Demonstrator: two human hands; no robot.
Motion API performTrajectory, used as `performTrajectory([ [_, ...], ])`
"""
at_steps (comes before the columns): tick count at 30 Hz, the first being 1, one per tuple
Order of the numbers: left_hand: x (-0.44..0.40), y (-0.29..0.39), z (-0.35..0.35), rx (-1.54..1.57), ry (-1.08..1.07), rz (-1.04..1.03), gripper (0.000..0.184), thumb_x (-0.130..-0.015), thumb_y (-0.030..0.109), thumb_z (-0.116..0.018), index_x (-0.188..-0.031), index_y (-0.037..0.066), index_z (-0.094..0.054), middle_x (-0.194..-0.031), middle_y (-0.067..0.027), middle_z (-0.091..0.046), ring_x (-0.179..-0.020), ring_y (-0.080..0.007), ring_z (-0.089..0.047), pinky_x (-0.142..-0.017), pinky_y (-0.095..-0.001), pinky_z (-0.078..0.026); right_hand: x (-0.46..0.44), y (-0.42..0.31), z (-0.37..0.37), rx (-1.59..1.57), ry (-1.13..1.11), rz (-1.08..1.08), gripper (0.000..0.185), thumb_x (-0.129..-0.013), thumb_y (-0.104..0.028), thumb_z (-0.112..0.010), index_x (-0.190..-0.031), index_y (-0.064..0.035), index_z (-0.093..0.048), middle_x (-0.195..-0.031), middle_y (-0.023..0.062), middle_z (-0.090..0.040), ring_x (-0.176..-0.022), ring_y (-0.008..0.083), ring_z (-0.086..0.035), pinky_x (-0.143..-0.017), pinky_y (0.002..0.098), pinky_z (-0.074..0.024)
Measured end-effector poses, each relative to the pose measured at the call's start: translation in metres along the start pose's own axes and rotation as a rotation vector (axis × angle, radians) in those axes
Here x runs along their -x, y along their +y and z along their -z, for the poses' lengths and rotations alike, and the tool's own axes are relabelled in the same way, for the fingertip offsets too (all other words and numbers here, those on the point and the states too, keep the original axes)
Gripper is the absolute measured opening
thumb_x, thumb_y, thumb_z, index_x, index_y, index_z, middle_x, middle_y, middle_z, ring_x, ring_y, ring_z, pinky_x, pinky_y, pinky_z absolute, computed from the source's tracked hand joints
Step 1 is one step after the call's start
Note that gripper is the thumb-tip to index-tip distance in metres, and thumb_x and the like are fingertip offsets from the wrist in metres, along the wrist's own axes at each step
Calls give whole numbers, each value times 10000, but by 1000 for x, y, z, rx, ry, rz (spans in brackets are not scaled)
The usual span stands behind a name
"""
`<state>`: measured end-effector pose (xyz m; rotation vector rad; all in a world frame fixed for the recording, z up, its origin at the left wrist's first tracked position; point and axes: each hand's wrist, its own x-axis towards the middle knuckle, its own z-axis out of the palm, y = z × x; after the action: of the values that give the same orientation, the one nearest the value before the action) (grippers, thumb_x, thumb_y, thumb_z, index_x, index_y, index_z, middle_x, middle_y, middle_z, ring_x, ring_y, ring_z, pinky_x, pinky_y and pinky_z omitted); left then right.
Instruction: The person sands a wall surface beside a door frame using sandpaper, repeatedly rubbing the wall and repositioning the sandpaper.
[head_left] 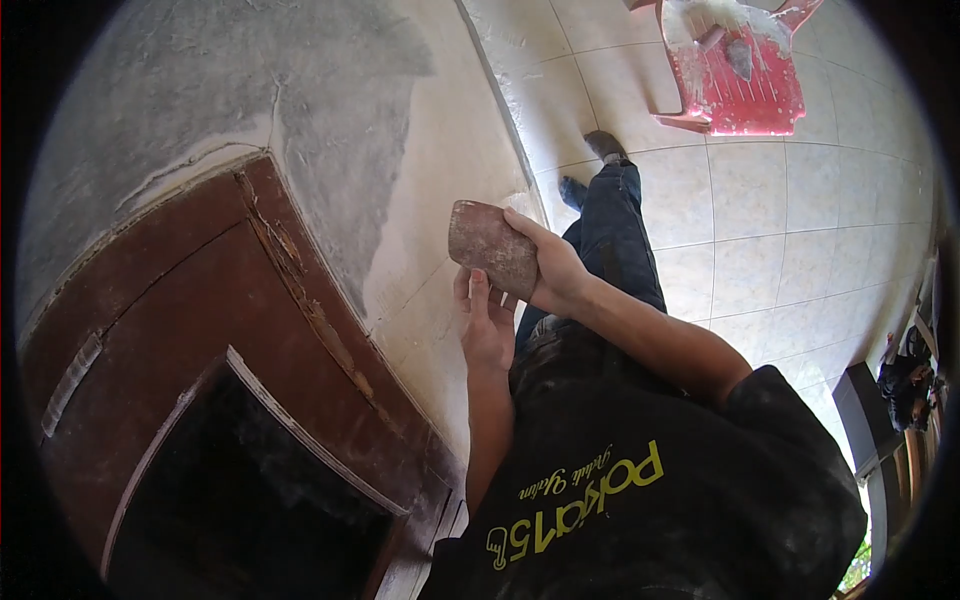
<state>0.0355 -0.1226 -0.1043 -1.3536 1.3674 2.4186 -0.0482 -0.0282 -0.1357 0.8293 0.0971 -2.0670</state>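
In front of the person's waist, beside the wall [405, 190], the right hand [558, 268] held a flat reddish-brown piece [490, 242], its thumb lying along the upper edge. The piece was tilted, its face pale with dust and its corners rounded. The left hand [487, 332] was just below, partly curled, with one digit overlapping the lower edge of the piece; whether it also pinched the piece could not be told.

The wall was grey in one part and whitish in another. It met a dark-brown wooden frame [200, 275] with a splintered strip [300, 290] along one side, and a black pane [240, 500] stood below. The person wore a black shirt [660, 530] with yellow lettering and dark trousers [625, 220]. On the pale tiled floor [765, 265], beyond the feet, stood a red plastic seat [750, 105] smeared with white; a small brownish lump [711, 39] and a grey piece [740, 59] lay on it.
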Motion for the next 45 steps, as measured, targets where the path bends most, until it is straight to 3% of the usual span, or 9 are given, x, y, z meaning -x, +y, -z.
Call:
performTrajectory([
  [3,-12,-8,9,13,-31,-5,466,-983,313,-520,-1335,46,-371,-1283,-139,-514,-1164,-234,-543,-990,-408,-472,17,-10,-3,326,-98,125,463,-963,-360,-524,-1234,15,-519,-1201,142,-582,-1070,218,-589,-929,338,-471],
  [6,-14,-14,14,75,-201,93,426,-993,301,-501,-1321,48,-403,-1279,-121,-519,-1163,-214,-544,-983,-375,-476,20,-10,2,1307,-173,323,506,-942,-341,-564,-1294,16,-490,-1237,129,-574,-1101,191,-564,-915,316,-457],
  [13,-2,-31,15,-113,16,205,497,-972,309,-553,-1361,52,-382,-1273,-107,-530,-1173,-206,-540,-943,-390,-482,-50,6,-27,1411,-46,748,466,-964,-147,-455,-1408,-19,-392,-1427,220,-405,-1103,332,-584,-934,380,-460],
  [16,2,-40,33,-226,61,276,553,-964,311,-568,-1396,54,-338,-1281,-120,-526,-1201,-228,-522,-945,-426,-476,-88,26,-32,1251,-8,517,463,-1010,-186,-385,-1438,-19,-331,-1490,169,-349,-1363,316,-364,-1104,350,-308],
  [19,6,-46,49,-243,24,212,627,-956,345,-566,-1427,47,-279,-1354,-159,-450,-1276,-310,-431,-1016,-495,-394,-105,57,-32,1361,77,843,495,-981,-180,-435,-1444,-37,-332,-1508,206,-279,-1344,377,-359,-1101,446,-304],
  [22,3,-51,60,-341,-22,225,654,-963,395,-536,-1423,9,-277,-1349,-202,-457,-1264,-332,-445,-1036,-462,-382,-72,76,-26,1411,-24,831,498,-992,-215,-431,-1446,-39,-329,-1516,204,-264,-1394,401,-248,-1137,472,-228],
  [29,-4,-59,63,-520,-15,204,590,-983,386,-504,-1388,-15,-352,-1300,-197,-516,-1200,-280,-516,-1002,-394,-421,-113,49,-33,1243,-65,900,505,-1003,-245,-418,-1443,-16,-327,-1516,186,-276,-1393,397,-262,-1134,505,-215],
  [32,-6,-66,64,-350,47,175,449,-949,287,-590,-1261,-28,-513,-1184,-117,-611,-1079,-169,-562,-936,-304,-433,-93,58,-21,1400,-101,873,503,-1002,-235,-415,-1432,11,-331,-1506,184,-299,-1388,397,-272,-1124,526,-222],
  [45,-9,-55,68,-663,-71,34,442,-982,270,-518,-1291,-43,-477,-1240,-158,-576,-1149,-224,-543,-1000,-349,-405,-83,65,-15,1541,-57,943,460,-983,-213,-437,-1392,-7,-399,-1472,188,-355,-1358,382,-333,-1104,518,-262],
])
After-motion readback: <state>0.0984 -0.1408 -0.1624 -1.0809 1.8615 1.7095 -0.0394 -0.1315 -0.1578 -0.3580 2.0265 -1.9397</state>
